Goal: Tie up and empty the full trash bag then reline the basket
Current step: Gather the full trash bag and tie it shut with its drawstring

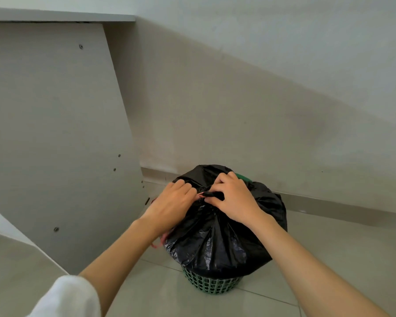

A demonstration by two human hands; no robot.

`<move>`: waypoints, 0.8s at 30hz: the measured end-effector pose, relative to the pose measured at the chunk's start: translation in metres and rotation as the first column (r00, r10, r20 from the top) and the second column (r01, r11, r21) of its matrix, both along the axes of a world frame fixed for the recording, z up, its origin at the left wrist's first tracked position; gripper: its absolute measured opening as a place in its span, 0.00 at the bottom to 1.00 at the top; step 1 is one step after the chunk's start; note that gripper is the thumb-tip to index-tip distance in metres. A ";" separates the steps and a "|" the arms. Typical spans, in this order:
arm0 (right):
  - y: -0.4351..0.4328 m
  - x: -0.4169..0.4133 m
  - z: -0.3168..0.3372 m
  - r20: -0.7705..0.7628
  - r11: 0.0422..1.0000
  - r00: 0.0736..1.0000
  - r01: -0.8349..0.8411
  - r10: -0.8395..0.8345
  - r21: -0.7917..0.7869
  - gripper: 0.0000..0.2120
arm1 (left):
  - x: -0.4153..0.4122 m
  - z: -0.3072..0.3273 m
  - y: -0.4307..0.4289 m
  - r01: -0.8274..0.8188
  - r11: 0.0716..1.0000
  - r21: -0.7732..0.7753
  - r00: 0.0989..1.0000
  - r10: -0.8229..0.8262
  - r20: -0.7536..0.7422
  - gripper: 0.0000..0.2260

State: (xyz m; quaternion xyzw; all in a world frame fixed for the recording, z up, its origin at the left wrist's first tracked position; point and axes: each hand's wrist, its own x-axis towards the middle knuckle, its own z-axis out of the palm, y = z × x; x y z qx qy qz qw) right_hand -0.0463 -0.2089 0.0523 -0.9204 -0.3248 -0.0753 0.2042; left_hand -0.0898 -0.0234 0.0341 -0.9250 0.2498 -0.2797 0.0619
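Note:
A full black trash bag (pixel 217 239) sits in a green lattice basket (pixel 208 283) on the floor by the wall. The bag's mouth is gathered into a bunch at the top. My left hand (pixel 169 202) grips the gathered plastic and a pink drawstring (pixel 200 196) from the left. My right hand (pixel 236 197) pinches the black bunch from the right, fingers curled round it. A loop of pink string (pixel 162 239) hangs down under my left wrist. A bit of the green rim (pixel 242 177) shows behind my right hand.
A grey desk side panel (pixel 55 133) stands close on the left of the basket. The pale wall with its skirting board (pixel 329 202) runs right behind it. Tiled floor (pixel 329 259) lies to the right and in front.

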 end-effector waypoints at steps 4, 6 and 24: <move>0.010 -0.004 0.003 0.125 0.996 0.991 -0.027 0.038 -0.089 0.17 | -0.001 0.013 0.028 0.033 0.983 0.180 0.999 -0.029 -0.023 0.06; 0.014 -0.004 0.003 0.165 0.995 0.985 -0.035 0.050 -0.096 0.16 | -0.004 0.019 0.039 0.019 0.977 0.211 0.999 -0.012 -0.034 0.08; -0.004 -0.007 -0.002 -0.156 0.998 0.986 -0.043 0.051 0.053 0.17 | -0.015 0.013 0.058 0.003 0.989 0.151 1.000 0.001 -0.027 0.10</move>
